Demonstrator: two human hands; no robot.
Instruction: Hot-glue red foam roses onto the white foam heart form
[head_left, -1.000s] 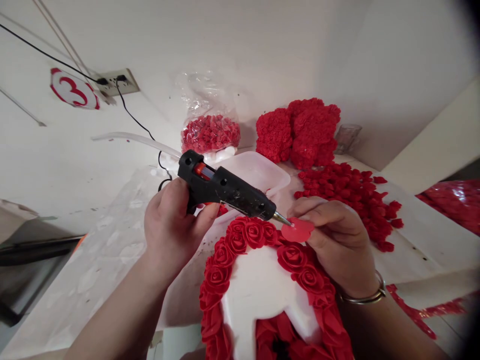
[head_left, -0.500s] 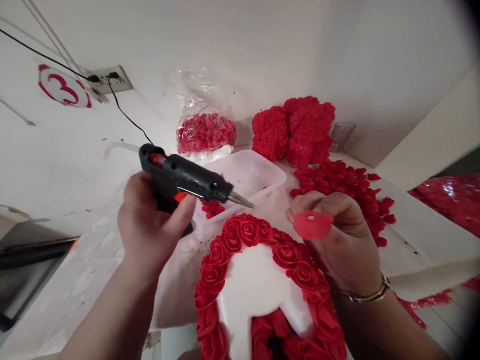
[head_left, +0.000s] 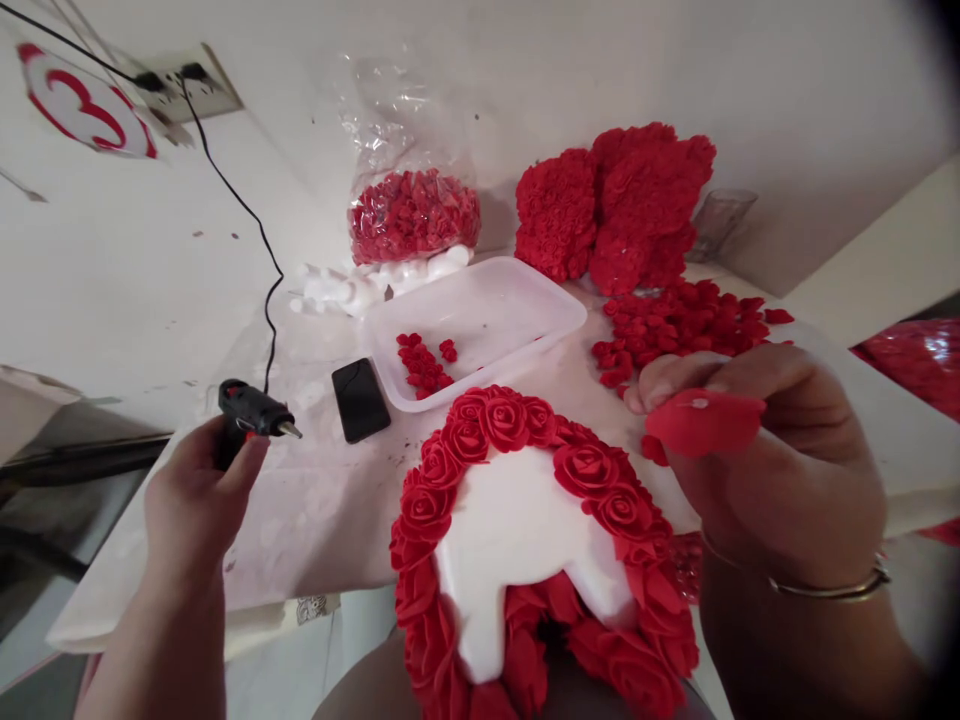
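My left hand [head_left: 199,500] is wrapped round a black glue gun [head_left: 253,415] at the left, its metal tip pointing right. On the right, my right hand [head_left: 787,460] pinches a red foam flower [head_left: 703,422] with a small whitish blob of glue on it. Between my hands, low in the view, rests a white foam shape [head_left: 517,520] edged by a band of red foam roses [head_left: 504,418]. Neither hand touches it. More red petals show in its lower opening.
Behind lie a black phone [head_left: 361,400], a white plastic tray [head_left: 544,300] with small red flowers, a bag of red flowers [head_left: 414,215], red rose-covered forms [head_left: 645,210] and a loose flower pile [head_left: 682,320]. A black cord [head_left: 259,225] runs to the wall socket.
My left hand with the glue gun has moved left and down, away from the flower. My right hand has moved right and nearer the camera, still holding the flower. The phone has come into sight.
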